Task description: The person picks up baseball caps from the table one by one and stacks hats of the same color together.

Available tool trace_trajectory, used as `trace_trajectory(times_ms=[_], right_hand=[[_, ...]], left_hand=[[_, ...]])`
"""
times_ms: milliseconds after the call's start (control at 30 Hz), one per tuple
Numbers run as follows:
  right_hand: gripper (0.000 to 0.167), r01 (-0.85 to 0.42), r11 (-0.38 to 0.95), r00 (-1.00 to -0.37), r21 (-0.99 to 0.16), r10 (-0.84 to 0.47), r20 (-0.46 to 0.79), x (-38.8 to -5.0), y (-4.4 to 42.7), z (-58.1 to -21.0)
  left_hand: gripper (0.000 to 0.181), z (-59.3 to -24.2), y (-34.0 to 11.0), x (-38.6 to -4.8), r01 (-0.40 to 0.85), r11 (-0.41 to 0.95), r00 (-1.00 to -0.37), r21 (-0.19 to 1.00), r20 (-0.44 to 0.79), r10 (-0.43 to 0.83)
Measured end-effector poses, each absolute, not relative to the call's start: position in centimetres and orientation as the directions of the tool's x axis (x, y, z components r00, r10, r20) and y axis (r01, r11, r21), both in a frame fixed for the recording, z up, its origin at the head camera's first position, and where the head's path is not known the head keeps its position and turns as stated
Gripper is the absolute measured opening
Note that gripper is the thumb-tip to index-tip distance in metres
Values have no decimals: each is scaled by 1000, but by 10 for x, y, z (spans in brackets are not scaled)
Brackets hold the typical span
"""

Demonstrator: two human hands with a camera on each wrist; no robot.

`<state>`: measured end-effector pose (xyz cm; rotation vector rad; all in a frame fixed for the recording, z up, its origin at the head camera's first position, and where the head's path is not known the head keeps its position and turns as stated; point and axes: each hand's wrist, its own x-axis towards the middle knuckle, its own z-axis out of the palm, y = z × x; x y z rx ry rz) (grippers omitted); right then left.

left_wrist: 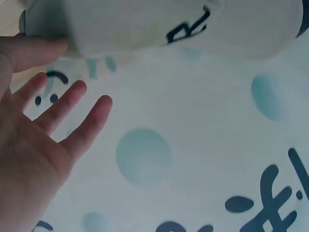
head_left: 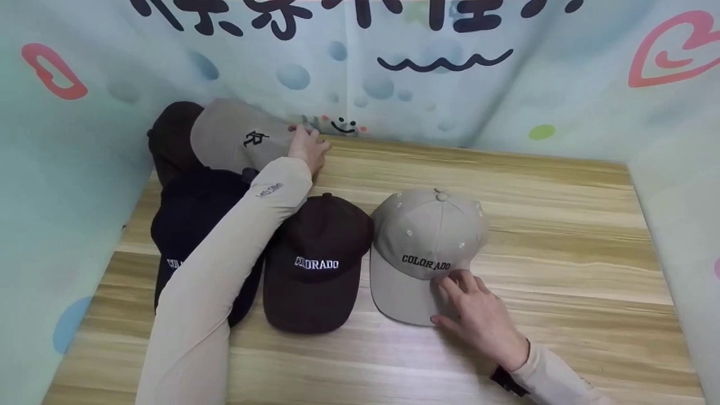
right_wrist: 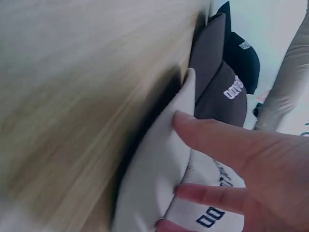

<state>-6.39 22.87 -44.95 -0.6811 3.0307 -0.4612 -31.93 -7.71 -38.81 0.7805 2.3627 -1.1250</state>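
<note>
At the back left, my left hand reaches the right end of a beige cap with a dark monogram. In the left wrist view its thumb touches that cap's edge, and its other visible fingers spread apart. My right hand rests on the brim of a light grey-beige COLORADO cap at the front right. Thumb and fingers lie on the brim and near its seam with the crown in the right wrist view. A dark brown COLORADO cap sits directly left of it.
A navy cap lies at the left, partly under the left sleeve. Another dark brown cap stands behind it against the printed cloth backdrop. Wood-grain tabletop extends to the right.
</note>
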Motion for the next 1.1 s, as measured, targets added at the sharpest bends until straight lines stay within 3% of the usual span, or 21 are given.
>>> trace_trajectory(times_ms=[200, 400, 567, 800, 1000, 1100], right_hand=[[62, -447, 825, -887, -346, -460, 48, -76, 238, -451], [58, -473, 777, -864, -415, -502, 44, -85, 242, -452], [61, -482, 766, -856, -425, -516, 40, -90, 241, -451], [66, -469, 765, -861, -441, -508, 34, -93, 239, -451], [62, -456, 775, -871, -438, -489, 42, -87, 238, -453], [59, -465, 778, -870, -421, -490, 56, -84, 237, -453]], left_hand=[[37, -355, -75, -323, 624, 500, -781, -600, -504, 369], [31, -308, -80, -327, 565, 665, -823, -488, -392, 411], [31, -280, -92, -323, 533, 790, -840, -302, -296, 454], [32, -253, -111, -317, 535, 843, -835, -49, -185, 519], [34, -243, -118, -315, 505, 809, -842, 302, -36, 539], [33, -240, -116, -311, 487, 766, -851, 419, 28, 525]])
